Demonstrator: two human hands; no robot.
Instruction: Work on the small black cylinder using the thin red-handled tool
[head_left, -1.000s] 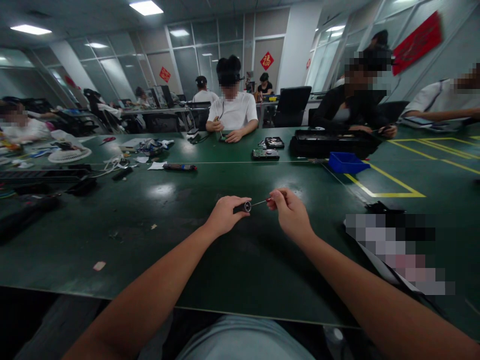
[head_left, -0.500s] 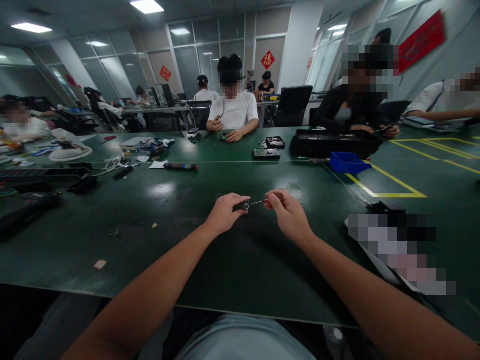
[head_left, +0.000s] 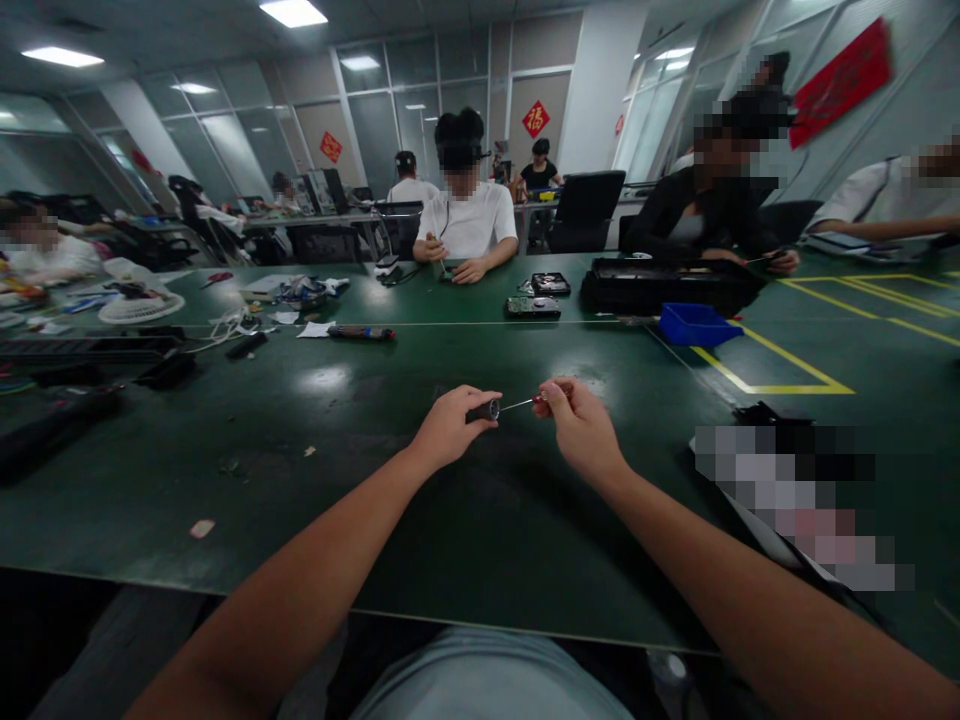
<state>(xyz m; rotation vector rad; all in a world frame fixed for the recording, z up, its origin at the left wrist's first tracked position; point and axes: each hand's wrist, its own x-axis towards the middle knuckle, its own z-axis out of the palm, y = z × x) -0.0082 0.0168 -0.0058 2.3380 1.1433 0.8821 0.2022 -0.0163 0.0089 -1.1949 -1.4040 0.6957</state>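
The fingers of the left hand [head_left: 446, 430] are closed around a short dark cylinder [head_left: 484, 411], thumb below and fingertips above, its round open end facing right. The fingers of the right hand [head_left: 585, 430] pinch the reddish handle of a thin screwdriver [head_left: 519, 404], its metal shaft pointing left at the cylinder's open end; whether the tip goes inside cannot be told. Both hands are above a dark green tabletop [head_left: 420, 540], which spreads on all sides of the cylinder. Beyond the cylinder and slightly right lie two small electronic devices, one silver and green [head_left: 532, 307], one mostly black [head_left: 551, 284]. Farther right are a blue tray [head_left: 697, 325] and a long black casing [head_left: 667, 287]. Left of the cylinder and beyond it, a dark stick-shaped object [head_left: 362, 333] lies by white paper [head_left: 316, 330]. Straight beyond the cylinder sits a person in a white shirt [head_left: 469, 222].
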